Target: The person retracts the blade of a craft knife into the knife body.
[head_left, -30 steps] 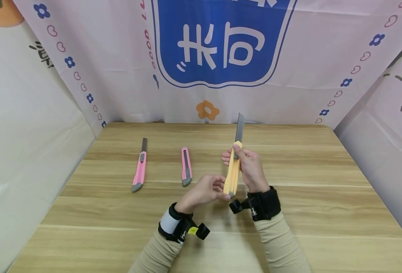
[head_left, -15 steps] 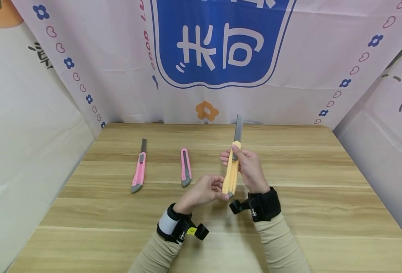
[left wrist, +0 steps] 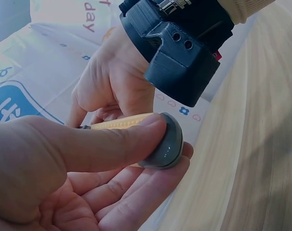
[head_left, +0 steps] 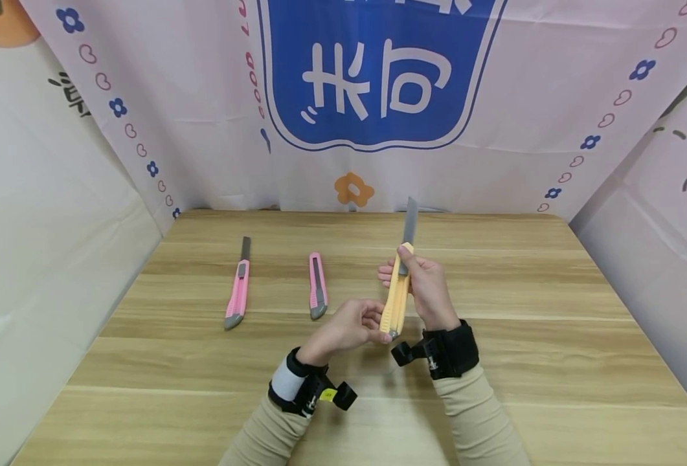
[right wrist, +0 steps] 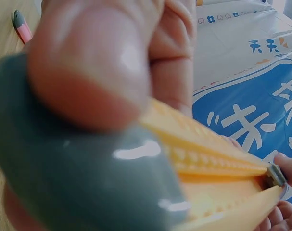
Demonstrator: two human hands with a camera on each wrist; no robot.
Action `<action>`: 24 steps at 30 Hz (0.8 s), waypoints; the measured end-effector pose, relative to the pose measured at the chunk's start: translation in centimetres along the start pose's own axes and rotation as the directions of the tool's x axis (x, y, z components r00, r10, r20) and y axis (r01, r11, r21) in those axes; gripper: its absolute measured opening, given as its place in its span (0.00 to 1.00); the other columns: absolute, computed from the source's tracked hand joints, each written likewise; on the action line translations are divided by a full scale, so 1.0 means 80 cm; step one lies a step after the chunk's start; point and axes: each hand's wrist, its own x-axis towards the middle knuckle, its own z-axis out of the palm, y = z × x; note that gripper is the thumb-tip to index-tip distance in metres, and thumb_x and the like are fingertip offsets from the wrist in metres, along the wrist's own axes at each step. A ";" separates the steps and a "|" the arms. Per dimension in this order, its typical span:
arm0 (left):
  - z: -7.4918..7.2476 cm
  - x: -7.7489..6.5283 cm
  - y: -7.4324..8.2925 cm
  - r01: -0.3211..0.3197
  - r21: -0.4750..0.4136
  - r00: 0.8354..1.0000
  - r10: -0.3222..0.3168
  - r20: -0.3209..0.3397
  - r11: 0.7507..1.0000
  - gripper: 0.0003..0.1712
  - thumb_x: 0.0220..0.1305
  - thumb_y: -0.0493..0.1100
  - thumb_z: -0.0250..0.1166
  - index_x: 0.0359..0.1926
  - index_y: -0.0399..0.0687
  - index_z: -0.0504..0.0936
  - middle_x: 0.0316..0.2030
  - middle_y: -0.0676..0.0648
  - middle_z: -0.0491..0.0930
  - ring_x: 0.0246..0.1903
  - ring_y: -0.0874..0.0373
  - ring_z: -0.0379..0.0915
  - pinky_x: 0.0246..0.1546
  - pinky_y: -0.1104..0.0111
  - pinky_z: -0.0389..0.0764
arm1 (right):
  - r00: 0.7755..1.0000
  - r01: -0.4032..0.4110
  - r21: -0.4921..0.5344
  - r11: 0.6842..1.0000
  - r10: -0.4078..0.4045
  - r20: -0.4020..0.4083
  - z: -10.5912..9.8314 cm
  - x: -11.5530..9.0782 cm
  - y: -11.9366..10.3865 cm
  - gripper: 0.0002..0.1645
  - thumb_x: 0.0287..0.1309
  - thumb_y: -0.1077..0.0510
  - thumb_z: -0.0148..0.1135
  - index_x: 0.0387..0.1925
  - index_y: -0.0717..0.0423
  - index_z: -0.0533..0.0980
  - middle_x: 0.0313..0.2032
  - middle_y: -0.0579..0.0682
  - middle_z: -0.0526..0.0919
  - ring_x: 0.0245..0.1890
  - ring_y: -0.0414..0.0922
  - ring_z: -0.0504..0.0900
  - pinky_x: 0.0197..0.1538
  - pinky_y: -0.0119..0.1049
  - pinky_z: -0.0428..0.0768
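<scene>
A yellow utility knife (head_left: 396, 301) is held up over the table between both hands, its grey blade (head_left: 410, 220) extended far out and pointing away. My right hand (head_left: 430, 291) grips the upper handle, thumb on the grey slider (head_left: 403, 267). The left hand (head_left: 351, 323) pinches the grey end cap (left wrist: 167, 144) between thumb and fingers, plain in the left wrist view. Up close in the right wrist view, the cap (right wrist: 88, 178) sits under the left thumb and the grooved yellow handle (right wrist: 222, 166) runs back to the slider.
Left of the hands, two pink utility knives lie on the wooden table (head_left: 529, 362). The farther-left pink knife (head_left: 239, 291) has its blade out; the nearer pink knife (head_left: 318, 288) shows no blade beyond its tip. A printed cloth (head_left: 215, 97) hangs behind the table.
Both hands keep their hold on the yellow utility knife. Its blade tip has shifted slightly, ending a little lower than a second ago. The pink knives lie as before.
</scene>
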 end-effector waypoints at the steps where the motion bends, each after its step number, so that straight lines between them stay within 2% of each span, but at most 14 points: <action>1: 0.000 0.000 0.000 0.001 0.001 1.000 -0.001 0.000 1.000 0.19 0.54 0.34 0.70 0.48 0.34 0.79 0.39 0.39 0.84 0.35 0.64 0.77 0.37 0.77 0.79 | 1.000 0.006 0.000 1.000 -0.006 0.002 0.000 0.000 0.000 0.31 0.67 0.44 0.54 0.47 0.73 0.74 0.24 0.43 0.88 0.30 0.39 0.89 0.41 0.34 0.87; 7: 0.000 0.000 0.001 -0.005 0.001 1.000 0.005 0.004 1.000 0.18 0.54 0.33 0.70 0.47 0.34 0.79 0.38 0.39 0.84 0.33 0.65 0.76 0.35 0.78 0.78 | 0.999 0.037 0.001 0.999 -0.037 0.012 0.000 -0.002 -0.002 0.30 0.67 0.45 0.54 0.45 0.74 0.75 0.24 0.42 0.88 0.30 0.38 0.89 0.40 0.34 0.87; 14: 0.000 0.000 0.001 -0.007 -0.003 1.000 0.007 0.004 1.000 0.18 0.54 0.33 0.70 0.47 0.34 0.79 0.38 0.39 0.84 0.33 0.65 0.76 0.35 0.78 0.78 | 0.999 0.043 0.021 0.999 -0.043 0.010 0.000 -0.003 -0.002 0.25 0.66 0.46 0.56 0.40 0.69 0.78 0.24 0.43 0.88 0.29 0.39 0.89 0.40 0.34 0.87; 24: 0.000 0.000 0.001 -0.011 0.005 1.000 0.011 0.003 1.000 0.18 0.54 0.32 0.70 0.47 0.34 0.79 0.37 0.39 0.84 0.33 0.65 0.76 0.34 0.78 0.78 | 0.999 0.037 0.016 0.999 -0.037 0.016 0.001 -0.002 -0.002 0.29 0.67 0.47 0.55 0.47 0.74 0.74 0.24 0.42 0.88 0.29 0.39 0.89 0.40 0.34 0.87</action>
